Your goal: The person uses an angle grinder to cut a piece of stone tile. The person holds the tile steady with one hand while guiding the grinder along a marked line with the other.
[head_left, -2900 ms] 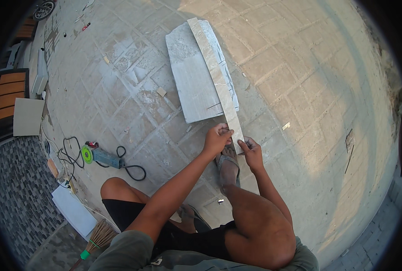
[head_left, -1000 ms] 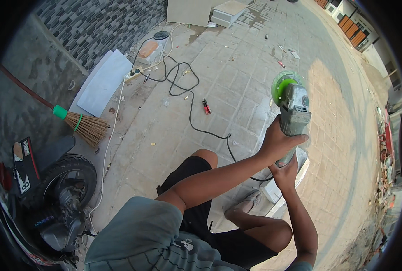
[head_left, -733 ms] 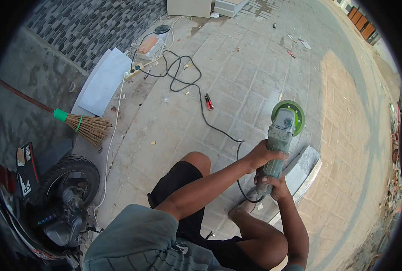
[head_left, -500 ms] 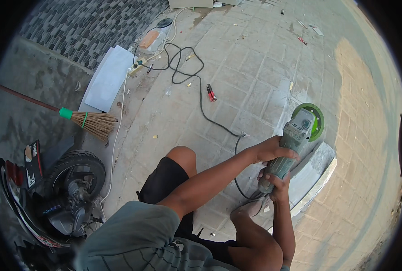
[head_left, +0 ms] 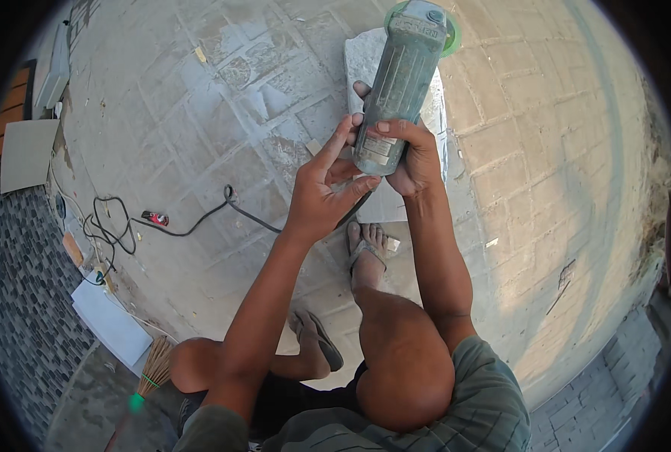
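My right hand [head_left: 411,154] is wrapped round the dusty grey-green body of an angle grinder [head_left: 399,79], its thumb across the rear part. A green guard or disc [head_left: 451,41] shows at the far end, mostly hidden under the tool head. My left hand [head_left: 324,184] is at the rear left of the grinder, fingers spread, thumb and fingertips touching or very close to it. A black cord [head_left: 254,218] runs from the tool across the paving to the left. Beneath the grinder lies a pale dusty slab [head_left: 362,53], partly hidden by it and my hands.
My sandalled foot [head_left: 365,260] is just below the slab. At left are a small red tool [head_left: 154,218], beige board [head_left: 25,154], white sheets [head_left: 103,320], straw broom [head_left: 154,365] and pebble-patterned wall [head_left: 15,264]. Paving [head_left: 531,151] extends to the right.
Earlier both hands held a long stone strip, then gripped the grinder. The view has turned, the grinder sits higher in it, and my left hand has loosened and slid toward its rear.
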Demonstrator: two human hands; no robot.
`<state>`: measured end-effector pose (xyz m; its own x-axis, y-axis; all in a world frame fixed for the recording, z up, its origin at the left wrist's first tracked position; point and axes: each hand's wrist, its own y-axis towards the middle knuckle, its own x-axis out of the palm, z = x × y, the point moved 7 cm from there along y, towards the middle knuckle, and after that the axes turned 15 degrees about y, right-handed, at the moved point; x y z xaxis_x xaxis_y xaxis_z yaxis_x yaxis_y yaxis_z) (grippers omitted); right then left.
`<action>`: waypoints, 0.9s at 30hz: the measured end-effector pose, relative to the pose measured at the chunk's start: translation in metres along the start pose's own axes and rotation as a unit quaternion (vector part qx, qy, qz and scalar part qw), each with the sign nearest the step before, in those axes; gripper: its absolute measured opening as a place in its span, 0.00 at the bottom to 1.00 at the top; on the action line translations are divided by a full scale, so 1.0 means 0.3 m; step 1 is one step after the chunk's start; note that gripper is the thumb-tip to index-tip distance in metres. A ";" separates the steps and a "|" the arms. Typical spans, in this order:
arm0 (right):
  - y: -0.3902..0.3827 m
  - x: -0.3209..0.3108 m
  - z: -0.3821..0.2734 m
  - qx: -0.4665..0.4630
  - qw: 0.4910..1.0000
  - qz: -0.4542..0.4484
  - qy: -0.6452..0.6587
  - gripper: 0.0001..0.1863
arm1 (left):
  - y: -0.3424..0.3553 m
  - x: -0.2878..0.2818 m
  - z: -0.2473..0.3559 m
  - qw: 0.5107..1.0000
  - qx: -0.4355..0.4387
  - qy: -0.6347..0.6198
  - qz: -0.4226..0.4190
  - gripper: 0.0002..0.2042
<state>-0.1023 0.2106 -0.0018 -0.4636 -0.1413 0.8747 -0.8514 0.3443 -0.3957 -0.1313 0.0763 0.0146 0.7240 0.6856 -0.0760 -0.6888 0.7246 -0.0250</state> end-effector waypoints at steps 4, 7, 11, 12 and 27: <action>-0.031 -0.051 -0.128 0.000 0.999 0.051 0.016 0.28 | 0.040 0.111 0.004 0.997 0.020 0.013 -0.074 0.36; -0.075 -0.059 -0.199 -0.048 0.996 0.074 -0.014 0.27 | 0.050 0.181 0.017 0.995 0.090 0.006 -0.049 0.31; -0.195 -0.110 -0.283 -0.079 0.990 0.106 -0.043 0.21 | 0.043 0.270 0.055 0.995 0.081 -0.035 -0.046 0.26; -0.235 -0.114 -0.310 -0.096 0.987 0.117 -0.054 0.22 | 0.031 0.303 0.060 0.995 0.044 -0.037 -0.082 0.27; -0.544 -0.276 -0.255 -0.189 0.967 0.169 -0.025 0.33 | -0.205 0.401 0.132 0.828 0.436 0.348 -0.057 0.29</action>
<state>0.0937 0.2371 0.0117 -0.7194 -0.0035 0.6946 -0.5032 0.6920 -0.5176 -0.0005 0.1170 0.0465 0.3754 0.6226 -0.6866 -0.1083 0.7652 0.6347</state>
